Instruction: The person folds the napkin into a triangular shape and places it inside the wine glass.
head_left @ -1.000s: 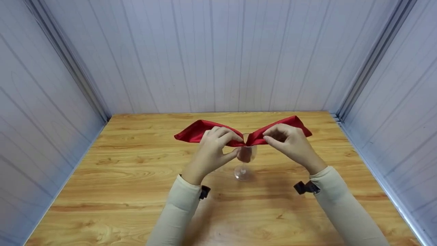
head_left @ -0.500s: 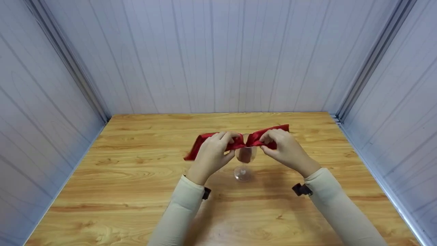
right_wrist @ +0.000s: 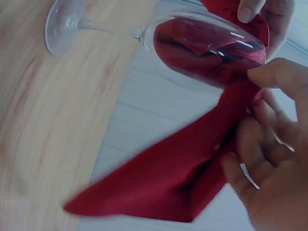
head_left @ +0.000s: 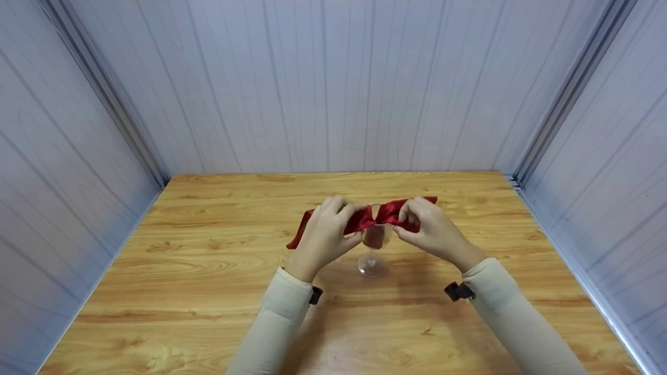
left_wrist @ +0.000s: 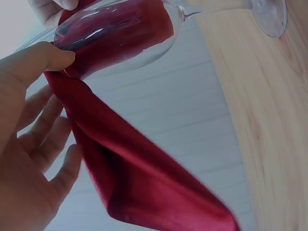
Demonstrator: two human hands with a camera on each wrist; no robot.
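A clear stemmed wine glass stands upright on the table, its bowl stuffed with part of a red cloth napkin. Two wings of the napkin spread over the rim, one to each side. With thumb and fingers my left hand pinches the left wing close to the rim. On the other side my right hand pinches the right wing, thumb near the glass and fingers curled behind the fabric. In the right wrist view the right wing hangs down in a loose fold to a pointed corner.
The wooden table lies under both arms. A pale panelled wall rises behind it, with matching walls at left and right. A small black device sits at the right wrist, another at the left.
Both napkin wings have dropped from raised and spread out to lower and bunched. My right hand has moved slightly left and down and has closed its fingers on the cloth.
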